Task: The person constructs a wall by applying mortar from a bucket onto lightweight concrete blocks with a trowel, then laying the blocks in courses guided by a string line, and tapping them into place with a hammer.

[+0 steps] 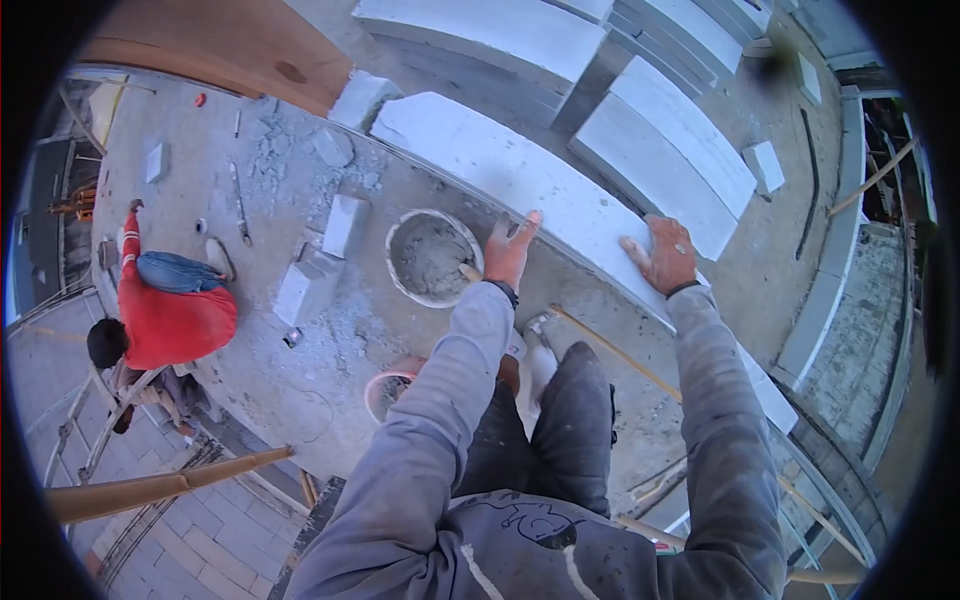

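Note:
A long row of white blocks forms a low wall in front of me. My left hand is at its near edge, fingers stretched and spread, with the fingertips near or touching the block face. Farther right, my right hand rests on top of the wall, thumb and fingers apart. Both hands are dusted with pale powder. A round bucket of grey mortar stands just left of my left hand. A light tool handle sticks out over its rim.
A person in a red top crouches at the left, near the floor edge. Loose white blocks and a pink bucket are on the floor. Stacked block slabs stand beyond the wall. A bamboo pole crosses at lower left.

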The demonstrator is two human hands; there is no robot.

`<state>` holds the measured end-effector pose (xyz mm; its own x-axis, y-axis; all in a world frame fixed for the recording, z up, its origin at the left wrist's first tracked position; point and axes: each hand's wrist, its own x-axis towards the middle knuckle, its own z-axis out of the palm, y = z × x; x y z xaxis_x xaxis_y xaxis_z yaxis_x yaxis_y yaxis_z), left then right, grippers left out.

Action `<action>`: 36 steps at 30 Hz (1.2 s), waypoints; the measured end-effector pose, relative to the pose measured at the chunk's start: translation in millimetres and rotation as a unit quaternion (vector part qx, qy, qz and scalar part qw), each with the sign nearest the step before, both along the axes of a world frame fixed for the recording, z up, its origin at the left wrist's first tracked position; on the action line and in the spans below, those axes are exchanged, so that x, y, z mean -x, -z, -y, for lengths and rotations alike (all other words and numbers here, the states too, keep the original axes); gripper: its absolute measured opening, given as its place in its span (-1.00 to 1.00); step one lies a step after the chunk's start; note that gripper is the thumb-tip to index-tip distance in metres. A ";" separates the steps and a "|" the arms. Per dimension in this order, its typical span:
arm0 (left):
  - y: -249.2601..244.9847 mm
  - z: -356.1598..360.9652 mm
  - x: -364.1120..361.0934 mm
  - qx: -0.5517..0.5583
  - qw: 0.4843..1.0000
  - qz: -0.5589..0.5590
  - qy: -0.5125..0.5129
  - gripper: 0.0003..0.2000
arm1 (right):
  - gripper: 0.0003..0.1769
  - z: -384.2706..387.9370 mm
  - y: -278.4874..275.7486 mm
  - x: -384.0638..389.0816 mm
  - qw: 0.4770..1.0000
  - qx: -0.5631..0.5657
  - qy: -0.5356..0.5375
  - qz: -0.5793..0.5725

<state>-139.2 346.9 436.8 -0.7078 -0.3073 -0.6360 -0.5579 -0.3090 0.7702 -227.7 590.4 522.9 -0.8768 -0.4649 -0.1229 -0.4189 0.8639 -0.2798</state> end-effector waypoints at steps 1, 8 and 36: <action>-6.2 9.0 3.5 0.008 1.000 0.000 0.001 -0.22 | -0.38 -1.4 2.2 0.3 1.000 0.001 -0.001 -0.005; 1.6 96.8 36.2 0.066 0.974 0.015 -0.214 -0.13 | -0.38 -12.3 9.8 -13.5 0.990 -0.038 0.034 -0.129; 23.6 216.3 97.2 0.161 0.944 -0.124 -0.258 -0.46 | -0.12 -70.4 30.8 -51.0 0.848 0.093 0.520 0.036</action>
<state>-236.4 130.6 413.2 -0.5254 -0.8017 -0.2850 -0.1867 -0.2181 0.9579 -176.6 660.7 492.1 -0.8183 0.5376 -0.2036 0.5665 0.6939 -0.4445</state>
